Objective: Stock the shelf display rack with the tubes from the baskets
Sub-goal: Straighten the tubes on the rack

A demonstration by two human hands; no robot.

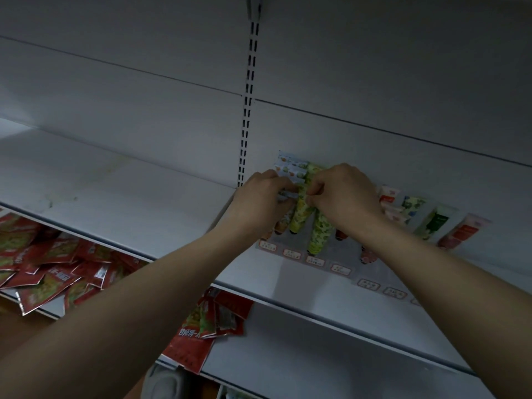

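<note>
Nearest, both hands meet on the shelf (144,180): the left hand (260,201) and right hand (344,194) pinch a yellow-green tube (302,214) between their grips. Just beyond, the display rack (339,269) holds several tubes; empty labelled slots remain, so stocking looks partway done. No baskets visible.

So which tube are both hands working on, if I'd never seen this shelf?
Find the slotted upright in the white back panel; just to its right a display rack holds tubes. The left hand and right hand pinch the yellow-green patterned tube, between an orange-capped tube and a longer green one.
</note>
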